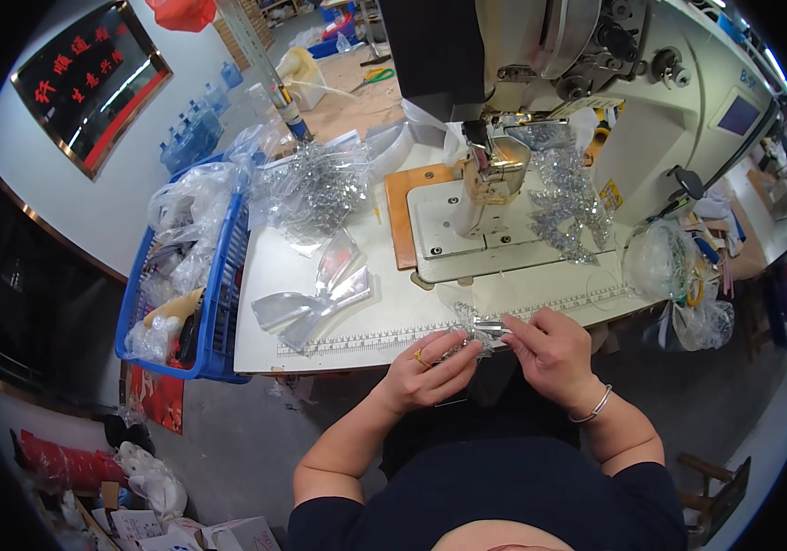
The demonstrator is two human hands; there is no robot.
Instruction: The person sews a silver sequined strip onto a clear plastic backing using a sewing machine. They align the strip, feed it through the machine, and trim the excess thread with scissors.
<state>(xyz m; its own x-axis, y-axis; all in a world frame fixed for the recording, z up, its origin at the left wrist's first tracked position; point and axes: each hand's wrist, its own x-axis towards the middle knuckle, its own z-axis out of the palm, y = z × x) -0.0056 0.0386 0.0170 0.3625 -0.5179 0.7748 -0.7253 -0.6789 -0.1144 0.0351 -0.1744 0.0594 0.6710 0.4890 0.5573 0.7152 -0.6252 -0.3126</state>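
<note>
At the table's front edge, my left hand (430, 369), wearing a ring, is closed on a small silver glittery piece (460, 321) with clear film about it. Close beside it, my right hand (554, 354) pinches the end of a short shiny silver strip (489, 327); the strip meets the glittery piece, and the fingers partly hide the join. Just beyond my hands stands an industrial sewing machine (494, 197) with a silver plate. Silver sequined pieces (570, 207) hang over its bed. Left of my hands lies a clear, shiny plastic bow-shaped piece (312, 301).
A tape-like ruler (379, 340) runs along the white table's front. A heap of silver tinsel-like pieces (315, 188) lies at the back left, beside a blue basket (228, 275) of plastic bags. A clear bag (660, 262) sits at the right. Scissors (377, 75) rest on a farther table.
</note>
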